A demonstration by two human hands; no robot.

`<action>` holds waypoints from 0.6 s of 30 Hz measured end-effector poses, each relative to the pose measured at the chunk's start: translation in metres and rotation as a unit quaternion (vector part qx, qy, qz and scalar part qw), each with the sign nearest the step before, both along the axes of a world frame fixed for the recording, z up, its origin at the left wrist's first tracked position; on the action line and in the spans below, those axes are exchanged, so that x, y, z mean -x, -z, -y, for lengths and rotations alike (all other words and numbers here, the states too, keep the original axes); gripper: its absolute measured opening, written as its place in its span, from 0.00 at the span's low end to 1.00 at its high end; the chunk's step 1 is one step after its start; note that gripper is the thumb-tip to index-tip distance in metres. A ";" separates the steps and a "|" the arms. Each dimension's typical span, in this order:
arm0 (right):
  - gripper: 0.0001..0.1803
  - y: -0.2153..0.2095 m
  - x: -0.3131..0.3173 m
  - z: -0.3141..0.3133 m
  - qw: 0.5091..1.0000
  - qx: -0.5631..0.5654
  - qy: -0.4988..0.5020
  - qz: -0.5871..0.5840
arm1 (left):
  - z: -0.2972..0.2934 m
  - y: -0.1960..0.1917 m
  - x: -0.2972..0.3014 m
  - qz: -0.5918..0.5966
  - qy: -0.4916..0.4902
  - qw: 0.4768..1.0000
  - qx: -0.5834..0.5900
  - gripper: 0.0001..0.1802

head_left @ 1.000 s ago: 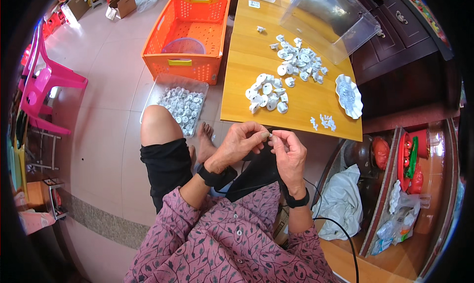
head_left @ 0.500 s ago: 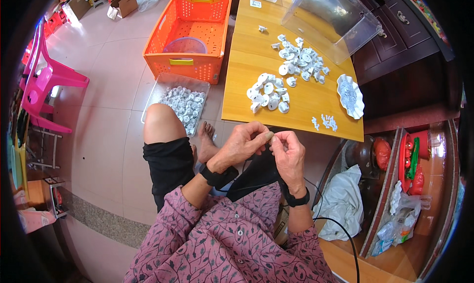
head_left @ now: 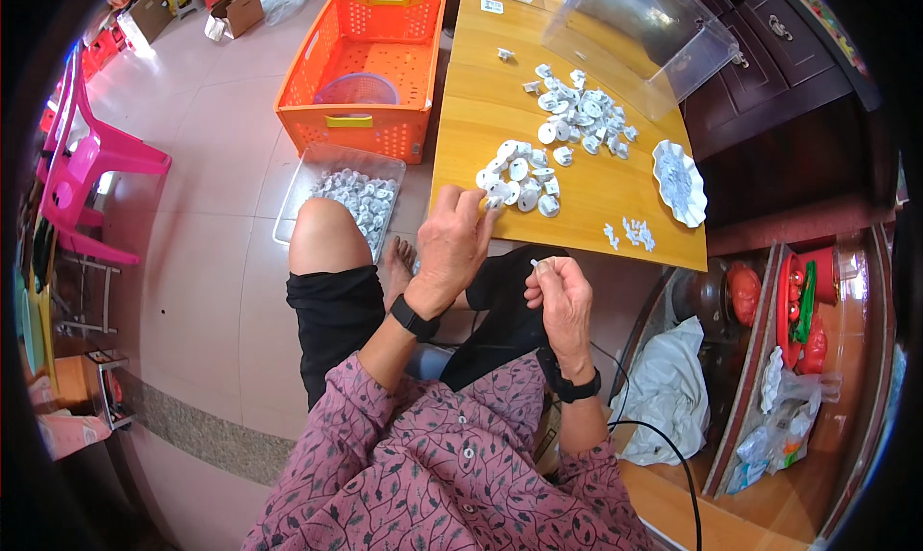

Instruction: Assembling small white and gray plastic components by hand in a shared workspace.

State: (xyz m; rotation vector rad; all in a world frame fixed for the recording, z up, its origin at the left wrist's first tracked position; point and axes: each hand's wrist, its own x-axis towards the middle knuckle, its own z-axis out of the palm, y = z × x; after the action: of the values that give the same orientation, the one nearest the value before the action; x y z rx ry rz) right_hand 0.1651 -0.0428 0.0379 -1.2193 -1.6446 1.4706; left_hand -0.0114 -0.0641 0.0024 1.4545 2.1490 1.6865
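Wooden worktop [head_left: 577, 205] over a tiled floor: from my remote seat I see the left hand [head_left: 452, 248] stretched forward, fingers loosely open, touching the near heap of small white parts [head_left: 519, 178] at the worktop's front edge. The right hand [head_left: 562, 296] hangs back over the lap, pinching one tiny white piece [head_left: 535, 262]. The heap lies ahead, nearer the left hand; a second heap [head_left: 582, 118] sits beyond.

The bench [head_left: 577, 195] is smooth, lightly glossy wood. The white pieces [head_left: 519, 176] on it look like matt plastic. The orange basket [head_left: 317, 118] is glossy perforated plastic.
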 end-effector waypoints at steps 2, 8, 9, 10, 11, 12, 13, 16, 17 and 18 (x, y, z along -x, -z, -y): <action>0.11 0.000 0.001 0.002 1.000 0.002 -0.005 -0.001 | -0.005 0.004 0.002 -0.080 0.002 0.997 0.014 0.08; 0.11 0.004 0.003 0.005 1.000 -0.011 -0.007 -0.005 | -0.002 0.010 0.002 -0.039 0.022 0.998 -0.036 0.10; 0.10 0.003 0.004 0.005 1.000 -0.016 0.003 -0.011 | -0.001 0.011 0.002 -0.039 0.022 0.998 -0.035 0.10; 0.10 0.002 0.005 0.005 1.000 -0.020 0.013 -0.017 | 0.001 0.007 0.001 0.030 0.042 0.997 -0.064 0.10; 0.10 0.002 0.006 0.006 1.000 -0.020 0.014 -0.016 | 0.002 0.005 0.000 0.099 0.062 0.989 -0.092 0.09; 0.09 0.002 0.006 0.006 0.999 -0.017 0.020 -0.027 | 0.003 0.007 -0.001 0.100 0.062 0.989 -0.091 0.09; 0.08 0.002 0.007 0.006 0.999 -0.016 0.026 -0.039 | 0.004 0.008 -0.001 0.197 0.103 0.971 -0.083 0.09; 0.08 -0.001 0.009 0.006 0.998 -0.013 0.030 -0.057 | 0.008 0.011 -0.001 0.333 0.168 0.925 -0.065 0.09; 0.08 -0.002 0.009 0.006 0.998 -0.012 0.031 -0.057 | 0.009 0.011 -0.001 0.373 0.195 0.906 -0.055 0.09; 0.08 -0.002 0.009 0.006 0.997 -0.012 0.033 -0.061 | 0.010 0.010 -0.001 0.373 0.195 0.905 -0.055 0.09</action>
State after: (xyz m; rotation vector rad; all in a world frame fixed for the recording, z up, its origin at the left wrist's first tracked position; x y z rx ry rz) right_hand 0.1559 -0.0493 0.0403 -1.1366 -1.5218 1.4519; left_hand -0.0101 -0.0745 -0.0081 0.9251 1.2844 1.8087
